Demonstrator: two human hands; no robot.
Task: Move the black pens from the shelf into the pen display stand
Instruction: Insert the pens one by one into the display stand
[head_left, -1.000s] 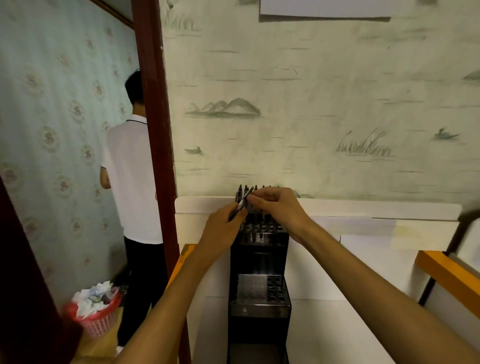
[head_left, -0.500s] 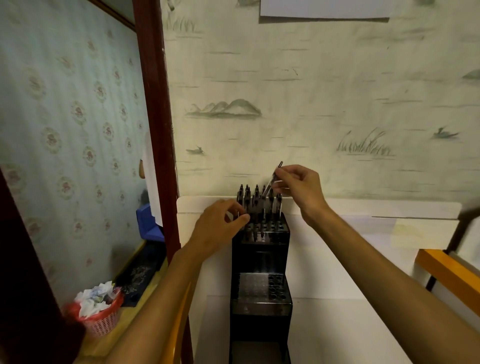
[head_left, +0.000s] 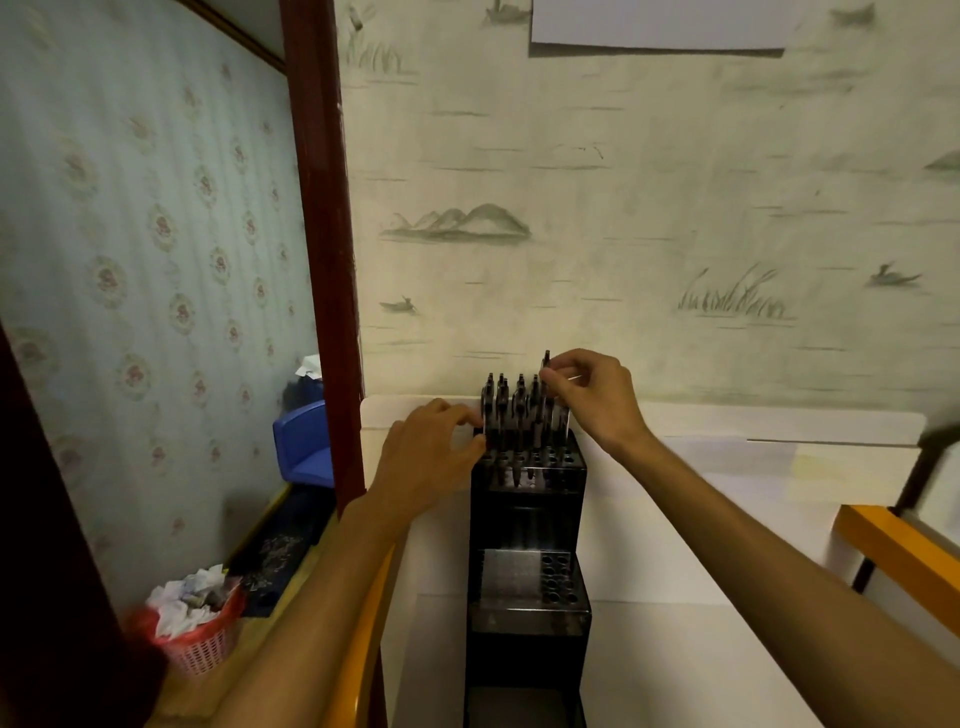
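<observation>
At frame centre, our right hand (head_left: 592, 397) pinches a black pen (head_left: 545, 382) over the pen display stand (head_left: 527, 499) — left hand (head_left: 431, 452), fingers curled, steadies it; a tilted entry could jam against neighbouring pens.

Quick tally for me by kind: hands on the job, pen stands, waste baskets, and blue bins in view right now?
Hands: 2, the left hand and the right hand
Pen display stand: 1
Red waste basket: 1
Blue bin: 1
Total: 5

head-worn view, forward-down (near), facing wall
</observation>
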